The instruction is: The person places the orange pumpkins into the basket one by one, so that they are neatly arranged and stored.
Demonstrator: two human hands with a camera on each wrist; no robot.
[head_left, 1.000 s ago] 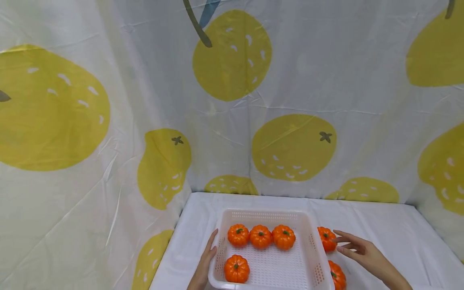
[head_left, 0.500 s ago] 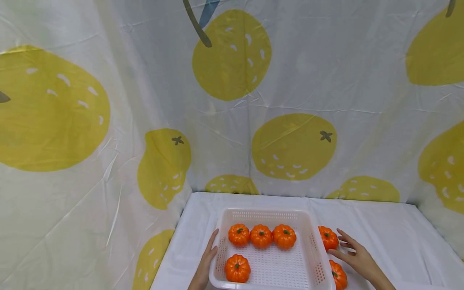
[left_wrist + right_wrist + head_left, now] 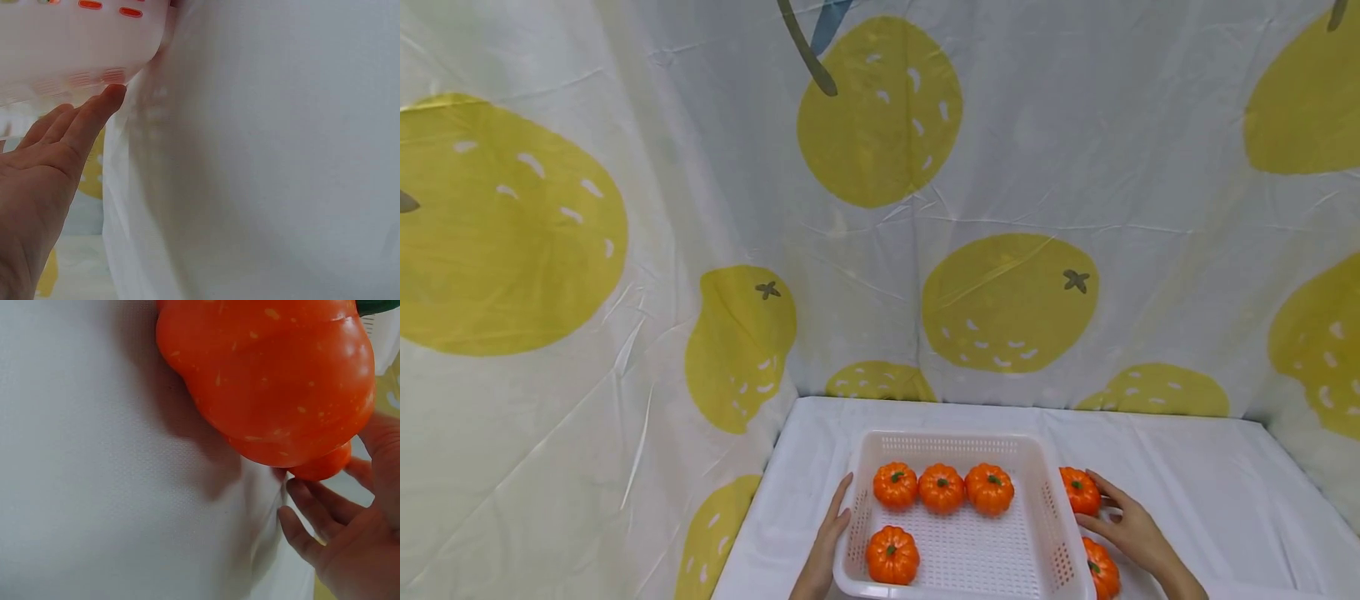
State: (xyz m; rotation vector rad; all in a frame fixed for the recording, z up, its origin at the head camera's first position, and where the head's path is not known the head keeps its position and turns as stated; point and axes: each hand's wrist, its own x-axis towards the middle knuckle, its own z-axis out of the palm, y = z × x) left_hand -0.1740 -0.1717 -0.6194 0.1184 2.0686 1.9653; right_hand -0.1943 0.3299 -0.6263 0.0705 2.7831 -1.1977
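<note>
Beside basket [image 3: 977, 550]: farther pumpkin [image 3: 1079, 493] glossy orange, ribbed, stem seemingly green.

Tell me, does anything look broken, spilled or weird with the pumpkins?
Nothing looks spilled or plainly broken. Two pumpkins sit outside the basket, near the right hand, while four pumpkins are inside. The nearer outside one has little pale specks up close; I can't tell if they're scratches.
</note>
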